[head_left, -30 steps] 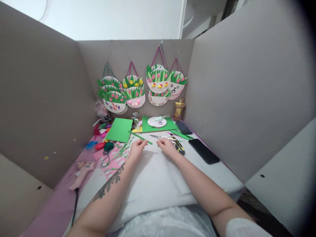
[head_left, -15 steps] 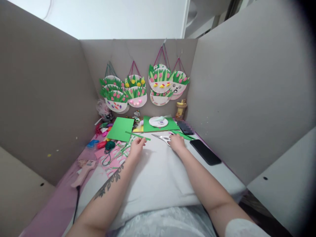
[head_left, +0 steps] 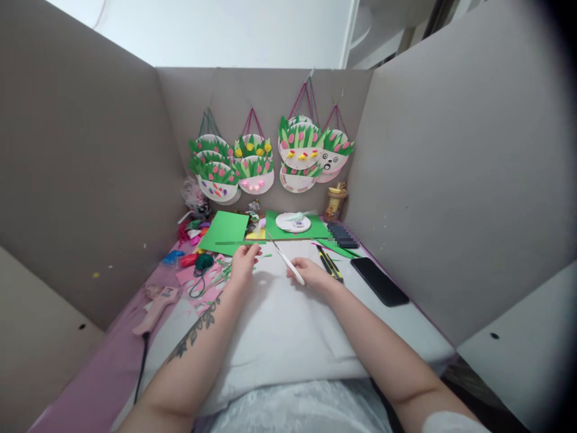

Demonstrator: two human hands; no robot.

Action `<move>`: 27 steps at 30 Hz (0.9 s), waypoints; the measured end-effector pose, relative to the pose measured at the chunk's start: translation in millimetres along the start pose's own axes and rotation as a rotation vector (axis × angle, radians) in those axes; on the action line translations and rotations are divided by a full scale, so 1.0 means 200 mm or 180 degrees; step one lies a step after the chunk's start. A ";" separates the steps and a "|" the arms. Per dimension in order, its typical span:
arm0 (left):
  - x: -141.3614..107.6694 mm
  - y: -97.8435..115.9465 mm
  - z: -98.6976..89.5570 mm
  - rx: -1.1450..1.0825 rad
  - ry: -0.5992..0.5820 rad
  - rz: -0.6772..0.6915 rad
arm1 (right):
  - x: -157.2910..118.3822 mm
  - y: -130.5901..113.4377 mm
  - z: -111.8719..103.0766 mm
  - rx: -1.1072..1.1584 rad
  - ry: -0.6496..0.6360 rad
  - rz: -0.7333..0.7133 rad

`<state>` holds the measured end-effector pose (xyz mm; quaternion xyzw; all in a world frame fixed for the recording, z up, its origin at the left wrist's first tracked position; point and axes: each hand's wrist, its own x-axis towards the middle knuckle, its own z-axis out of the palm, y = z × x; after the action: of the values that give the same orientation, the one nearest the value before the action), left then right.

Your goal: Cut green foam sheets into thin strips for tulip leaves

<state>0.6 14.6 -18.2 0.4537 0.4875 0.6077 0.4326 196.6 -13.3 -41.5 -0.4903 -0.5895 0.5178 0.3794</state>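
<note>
My left hand pinches a narrow green paper strip, which stretches out level to the left over a green sheet. In my right hand is a pair of white-handled scissors, lifted off the cloth with the blades pointing away and to the left. The blade tips are a little to the right of the strip's end, apart from it. Beside my right hand lies a black and yellow utility knife. Green and pink paper scraps lie to the left of my left hand.
A white plate rests on green paper at the back. Two dark phones lie on the right. A pink glue gun, its cord trailing, and dark green yarn are on the left. Paper-plate baskets hang on the back panel.
My right hand has picked the scissors up from the cloth and drawn them nearer, uncovering the utility knife. My left hand has shifted slightly left with the strip, now more level.
</note>
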 end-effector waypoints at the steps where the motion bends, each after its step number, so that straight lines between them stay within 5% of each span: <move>1: 0.00 0.00 0.00 -0.0026 0.0010 0.0002 | -0.01 -0.01 0.01 0.0073 -0.0125 0.0010; 11: -0.03 0.03 0.02 -0.0491 0.0064 0.0114 | -0.06 -0.03 0.00 0.0078 -0.1053 -0.0093; 27: -0.04 0.04 0.03 -0.0629 -0.0015 0.0176 | 0.01 0.05 0.00 -0.0065 -0.1301 0.0079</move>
<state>7.0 5.7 -10.4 0.4235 0.4116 0.6635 0.4594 198.7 -12.2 -51.2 -0.3861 -0.6534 0.6051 0.2406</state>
